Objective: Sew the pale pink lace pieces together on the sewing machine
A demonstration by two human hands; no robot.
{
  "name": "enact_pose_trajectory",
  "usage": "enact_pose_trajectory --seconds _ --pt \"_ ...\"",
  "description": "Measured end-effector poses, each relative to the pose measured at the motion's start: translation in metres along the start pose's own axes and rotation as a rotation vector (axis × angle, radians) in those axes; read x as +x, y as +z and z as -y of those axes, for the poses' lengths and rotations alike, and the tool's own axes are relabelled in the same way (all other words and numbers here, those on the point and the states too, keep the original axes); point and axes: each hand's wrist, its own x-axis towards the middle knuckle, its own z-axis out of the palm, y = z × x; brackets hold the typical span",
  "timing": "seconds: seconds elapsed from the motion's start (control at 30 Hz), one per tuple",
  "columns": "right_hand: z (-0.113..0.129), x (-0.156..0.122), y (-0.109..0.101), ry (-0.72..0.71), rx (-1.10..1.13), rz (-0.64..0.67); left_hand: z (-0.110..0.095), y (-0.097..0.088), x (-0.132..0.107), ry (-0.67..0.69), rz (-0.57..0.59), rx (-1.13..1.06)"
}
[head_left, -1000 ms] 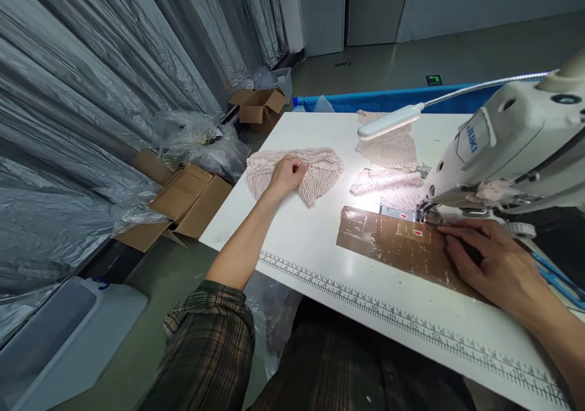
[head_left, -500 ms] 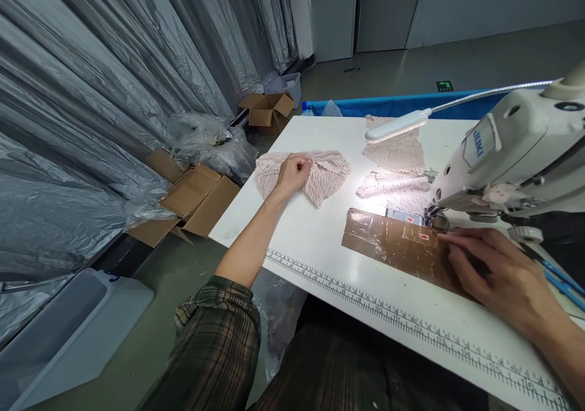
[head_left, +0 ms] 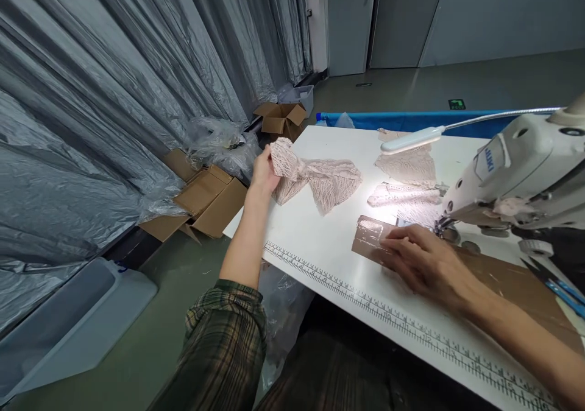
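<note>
My left hand [head_left: 265,170] is closed on the left end of a pale pink lace piece [head_left: 336,179], which is folded up there while the rest lies on the white table. My right hand [head_left: 423,259] is over a brown board [head_left: 369,235], left of the needle area, fingers stretched to the left and nothing visible in them. Whether it touches the board, I cannot tell. A second lace piece [head_left: 402,198] lies by the presser foot of the white sewing machine [head_left: 521,161]. Behind it rests another lace piece [head_left: 406,164].
A lamp [head_left: 414,140] on a flexible neck hangs over the lace. Blue-handled scissors [head_left: 564,292] lie at the right. A printed ruler [head_left: 347,290] runs along the front edge of the table [head_left: 311,246]. Cardboard boxes [head_left: 223,201] and a grey bin [head_left: 91,319] stand on the floor at left.
My left hand has gone from the middle of the lace to its left end and folded that end up. My right hand has moved left from beside the needle across the board. The view has shifted slightly.
</note>
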Motion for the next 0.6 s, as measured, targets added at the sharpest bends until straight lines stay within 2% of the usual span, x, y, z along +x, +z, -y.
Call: enact_pose_trajectory --seconds 0.07,0.13,0.23,0.3,0.4,0.6 --pt "0.001 0.021 0.012 -0.005 -0.041 -0.023 -0.006 -0.009 -0.002 -0.043 -0.012 -0.098" --pt "0.000 0.049 0.029 0.018 -0.086 -0.010 -0.006 -0.013 -0.005 -0.111 -0.007 -0.107" --pt "-0.004 0.096 0.059 0.112 -0.132 0.104 -0.002 -0.014 -0.009 -0.179 0.011 -0.083" --pt "-0.008 0.118 0.077 0.214 -0.185 0.227 -0.002 -0.018 -0.011 -0.184 0.014 -0.083" --pt "-0.015 0.126 0.097 0.297 -0.206 0.305 -0.013 -0.033 -0.014 -0.183 0.005 -0.083" --pt "-0.022 0.112 0.113 0.285 -0.173 0.233 -0.046 -0.073 -0.033 -0.136 -0.012 -0.058"
